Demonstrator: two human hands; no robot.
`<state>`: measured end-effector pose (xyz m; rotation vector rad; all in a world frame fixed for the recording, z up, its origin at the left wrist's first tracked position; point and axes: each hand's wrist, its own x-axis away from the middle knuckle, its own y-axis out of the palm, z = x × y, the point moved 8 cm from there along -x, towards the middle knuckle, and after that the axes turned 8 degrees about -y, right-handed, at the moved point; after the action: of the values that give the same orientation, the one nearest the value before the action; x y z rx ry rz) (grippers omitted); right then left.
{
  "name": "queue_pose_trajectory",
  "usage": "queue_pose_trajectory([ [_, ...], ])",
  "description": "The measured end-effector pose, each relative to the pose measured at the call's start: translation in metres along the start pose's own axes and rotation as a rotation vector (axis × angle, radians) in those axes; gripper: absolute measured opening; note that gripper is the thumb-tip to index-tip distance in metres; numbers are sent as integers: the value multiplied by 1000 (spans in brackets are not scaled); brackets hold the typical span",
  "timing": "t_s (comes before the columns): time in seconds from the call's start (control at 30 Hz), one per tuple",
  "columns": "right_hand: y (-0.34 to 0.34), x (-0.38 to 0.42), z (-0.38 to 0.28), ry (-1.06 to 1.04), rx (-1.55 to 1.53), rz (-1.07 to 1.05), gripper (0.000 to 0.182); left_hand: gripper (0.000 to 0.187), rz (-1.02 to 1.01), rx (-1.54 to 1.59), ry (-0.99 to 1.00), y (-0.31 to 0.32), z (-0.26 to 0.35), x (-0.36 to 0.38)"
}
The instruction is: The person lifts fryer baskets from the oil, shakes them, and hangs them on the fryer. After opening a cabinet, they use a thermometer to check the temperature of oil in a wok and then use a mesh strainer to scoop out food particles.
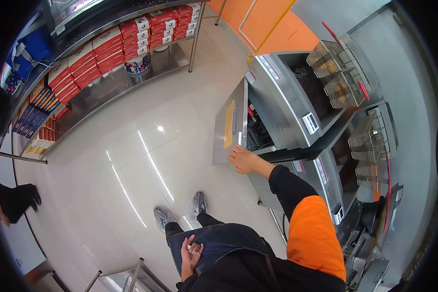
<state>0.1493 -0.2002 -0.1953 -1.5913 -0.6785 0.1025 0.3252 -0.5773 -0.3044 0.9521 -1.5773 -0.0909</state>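
My right hand [245, 160] reaches forward, its fingers closed on the edge of a metal cabinet door [221, 138]. The door is swung open below a stainless steel deep fryer [284, 107] and carries a yellow label. Inside the cabinet are dark parts [259, 136] and something red, partly hidden by the door. My left hand [191, 254] rests palm up against my dark apron [219, 243], fingers curled; a small white thing shows between them, too small to name.
Wire fry baskets [343, 90] with red handles hang over the fryer; more baskets [367, 138] hang over a second fryer [316, 180]. At the left, a steel shelf [168, 63] holds stacked red boxes [100, 53]. Another person's dark sleeve [14, 199] shows at the left edge.
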Motion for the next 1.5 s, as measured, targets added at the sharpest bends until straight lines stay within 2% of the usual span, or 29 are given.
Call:
queue_pose_trajectory([
  [0.1, 33, 27, 20, 74, 47, -171, 25, 31, 31, -47, 12, 0, -4, -1],
  [0.2, 67, 64, 42, 184, 178, -500, 23, 30, 55, -65, 30, -3, -5, 3],
  [0.33, 83, 111, 76, 356, 254, -628, 23, 29, 63, -123, 96, -12, 6, 12],
  [0.37, 92, 121, 86, 397, 270, -643, 24, 29, 123, -134, 133, -19, 11, 18],
  [0.43, 121, 133, 112, 424, 394, -572, 24, 29, 239, -173, 199, -29, 23, 27],
  [0.53, 156, 142, 137, 545, 608, -435, 21, 30, 427, -401, 325, -52, 56, 40],
  [0.6, 161, 129, 123, 737, 813, -218, 18, 33, 448, -529, 377, -51, 78, 46],
  [0.67, 154, 112, 84, 930, 857, 62, 15, 35, 385, -632, 406, -40, 96, 46],
  [0.73, 85, 118, 2, 583, -249, 439, 22, 37, 236, -701, 406, -20, 108, 41],
  [0.77, 101, 115, -27, 596, -519, 617, 23, 39, 119, -703, 395, -6, 113, 37],
  [0.8, 62, 146, -78, 608, -737, 590, 17, 40, -8, -683, 370, 5, 114, 31],
  [0.87, 79, 188, -163, 482, -911, 695, 12, 43, -183, -589, 331, 27, 112, 21],
  [0.9, 108, 216, -200, 568, -899, 749, 11, 37, -148, -508, 407, 33, 106, 16],
  [0.93, 118, 260, -240, 701, -950, 667, 12, 30, -115, -431, 487, 67, 69, 31],
  [0.97, 135, 303, -273, 779, -950, 693, 13, 25, -84, -360, 567, 103, 29, 48],
  [1.03, 163, 396, -340, 990, -996, 721, 20, 20, -197, -469, 531, 153, -41, 62],
  [1.1, 173, 494, -400, 1357, -1021, 760, 27, 16, -338, -518, 410, 175, -119, 73],
  [1.13, 149, 543, -423, 1447, -768, 891, 27, 16, -325, -550, 354, 170, -156, 72],
  [1.2, 143, 626, -467, 1698, -670, 1081, 23, 15, -325, -597, 269, 165, -222, 75],
  [1.23, 144, 662, -483, 1736, -517, 1251, 17, 15, -320, -682, 183, 161, -257, 76],
  [1.27, 124, 695, -502, 1802, -349, 1302, 10, 15, -314, -772, 102, 152, -293, 81],
  [1.33, 105, 757, -538, 1916, -181, 1414, 7, 16, -263, -983, 0, 140, -358, 96],
  [1.4, 83, 831, -571, 1956, 74, 1572, 15, 16, -162, -1130, 140, 149, -401, 117],
  [1.43, 56, 871, -583, 1978, 233, 1548, 18, 16, -110, -1192, 218, 150, -416, 124],
  [1.47, 24, 910, -592, 1989, 389, 1522, 20, 17, -182, -1200, 237, 158, -429, 124],
  [1.5, 0, 948, -596, 1999, 420, 1589, 23, 19, -270, -1249, 240, 169, -448, 129],
])
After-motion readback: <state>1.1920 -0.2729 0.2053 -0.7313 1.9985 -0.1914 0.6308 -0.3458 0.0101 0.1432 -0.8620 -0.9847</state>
